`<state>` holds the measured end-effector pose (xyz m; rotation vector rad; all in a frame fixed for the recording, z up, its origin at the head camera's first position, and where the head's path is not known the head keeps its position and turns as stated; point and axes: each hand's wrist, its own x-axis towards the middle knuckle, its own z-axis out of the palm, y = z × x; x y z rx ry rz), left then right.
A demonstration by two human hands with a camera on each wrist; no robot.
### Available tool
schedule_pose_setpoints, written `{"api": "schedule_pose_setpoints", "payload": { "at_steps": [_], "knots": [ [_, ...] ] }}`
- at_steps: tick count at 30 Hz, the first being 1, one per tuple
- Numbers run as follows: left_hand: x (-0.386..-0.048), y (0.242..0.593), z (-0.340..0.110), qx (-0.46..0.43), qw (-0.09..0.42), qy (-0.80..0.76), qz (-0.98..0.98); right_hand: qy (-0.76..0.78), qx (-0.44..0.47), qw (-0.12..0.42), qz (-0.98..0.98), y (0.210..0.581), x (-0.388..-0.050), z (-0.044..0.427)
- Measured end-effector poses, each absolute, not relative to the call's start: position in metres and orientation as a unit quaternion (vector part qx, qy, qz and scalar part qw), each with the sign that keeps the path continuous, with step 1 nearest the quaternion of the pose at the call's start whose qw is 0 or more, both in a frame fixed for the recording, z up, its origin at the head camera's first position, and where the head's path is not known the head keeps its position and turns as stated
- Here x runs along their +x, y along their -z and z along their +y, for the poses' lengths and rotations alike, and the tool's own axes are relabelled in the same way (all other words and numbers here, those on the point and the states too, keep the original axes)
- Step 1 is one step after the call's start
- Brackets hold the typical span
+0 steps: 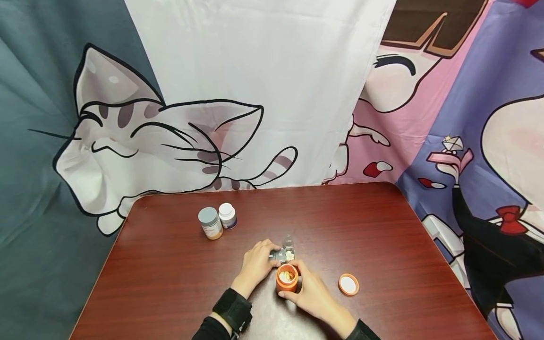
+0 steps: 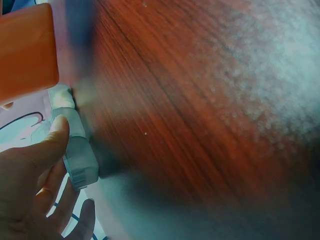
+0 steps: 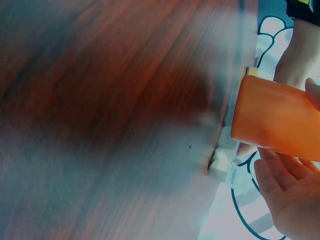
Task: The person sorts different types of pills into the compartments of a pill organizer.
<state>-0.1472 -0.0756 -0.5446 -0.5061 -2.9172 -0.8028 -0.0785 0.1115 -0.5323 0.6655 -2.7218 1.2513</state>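
Observation:
A small clear pill organizer [image 1: 278,256] lies on the table with one lid standing open and pale pills in that end compartment. My left hand [image 1: 256,262] grips its left end; in the left wrist view the thumb [image 2: 59,131] lies along the clear compartments. My right hand [image 1: 314,293] holds an uncapped orange pill bottle [image 1: 286,285], thumb on the near side and fingers on the far side. Yellowish pills show inside its mouth. In the right wrist view the bottle [image 3: 280,117] hides part of the organizer [image 3: 220,162].
The bottle's orange-rimmed cap [image 1: 348,284] lies white inside up, right of my right hand. A grey-lidded bottle [image 1: 210,224] and a smaller white-capped bottle [image 1: 227,216] stand together at the back left. A printed curtain [image 1: 272,94] hangs behind the brown table [image 1: 382,226].

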Motion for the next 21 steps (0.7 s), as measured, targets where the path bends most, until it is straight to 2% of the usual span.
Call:
{"api": "schedule_pose_setpoints", "payload": {
  "at_steps": [21],
  "knots": [
    [-0.145, 0.548, -0.075, -0.172, 0.058, 0.256, -0.949, -0.418, 0.265, -0.024, -0.869, 0.543, -0.074, 0.112]
  ]
}}
